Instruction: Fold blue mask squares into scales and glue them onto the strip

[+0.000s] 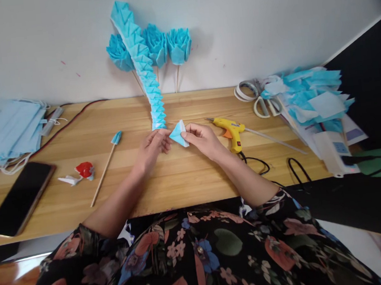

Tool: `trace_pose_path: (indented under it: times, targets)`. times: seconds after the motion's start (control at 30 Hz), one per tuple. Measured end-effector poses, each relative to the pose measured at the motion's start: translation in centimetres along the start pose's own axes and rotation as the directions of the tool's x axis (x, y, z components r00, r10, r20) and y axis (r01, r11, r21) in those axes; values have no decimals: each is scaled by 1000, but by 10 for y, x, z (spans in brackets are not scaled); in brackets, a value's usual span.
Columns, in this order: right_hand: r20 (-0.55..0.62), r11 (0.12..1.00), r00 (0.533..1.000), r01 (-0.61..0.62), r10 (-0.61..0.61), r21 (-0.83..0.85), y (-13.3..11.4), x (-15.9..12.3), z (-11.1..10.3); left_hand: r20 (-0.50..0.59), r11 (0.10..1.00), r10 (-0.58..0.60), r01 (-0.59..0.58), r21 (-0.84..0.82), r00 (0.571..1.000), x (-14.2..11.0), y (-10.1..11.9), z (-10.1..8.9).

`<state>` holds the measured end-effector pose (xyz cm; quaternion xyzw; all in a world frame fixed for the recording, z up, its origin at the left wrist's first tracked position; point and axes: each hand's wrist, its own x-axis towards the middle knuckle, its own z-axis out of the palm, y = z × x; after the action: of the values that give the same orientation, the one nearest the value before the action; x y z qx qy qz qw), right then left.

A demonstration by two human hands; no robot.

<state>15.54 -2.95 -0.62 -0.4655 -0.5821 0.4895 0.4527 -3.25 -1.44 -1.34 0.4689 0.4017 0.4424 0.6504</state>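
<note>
A small folded triangle of blue-and-white mask fabric (178, 135) is between my two hands, above the wooden table. My right hand (202, 139) pinches its right side between thumb and fingers. My left hand (157, 147) is closed, thumb and fingertips together at the triangle's left tip. Just behind the left hand ends a long strip of overlapping folded blue pieces (142, 59), which leans up against the wall; my fingers partly hide its lower end, and whether they touch it I cannot tell. A stick with a small blue bud (117, 138) lies left of my left hand.
A yellow glue gun (230, 129) with a glue stick lies right. Beyond it are scissors (262, 107), tape (247, 91) and a blue fabric pile (318, 97). Face masks (12, 127), a phone (21, 199) and a red wrapper (85, 170) lie left. Blue flowers (179, 46) lean on the wall.
</note>
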Motion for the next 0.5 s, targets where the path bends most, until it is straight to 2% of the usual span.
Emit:
trace_pose_path:
  times: [0.13, 0.3, 0.5]
  targets:
    - [0, 1000, 1000, -3, 3, -21, -2, -1, 1, 53, 998, -25, 22, 53, 998, -1, 2, 2]
    - [29, 999, 1000, 3, -2, -41, -2, -2, 2, 105, 992, 10, -23, 123, 994, -3, 4, 4]
    - [34, 996, 999, -3, 6, -89, 0, -3, 4, 109, 983, 19, -38, 180, 994, -4, 5, 4]
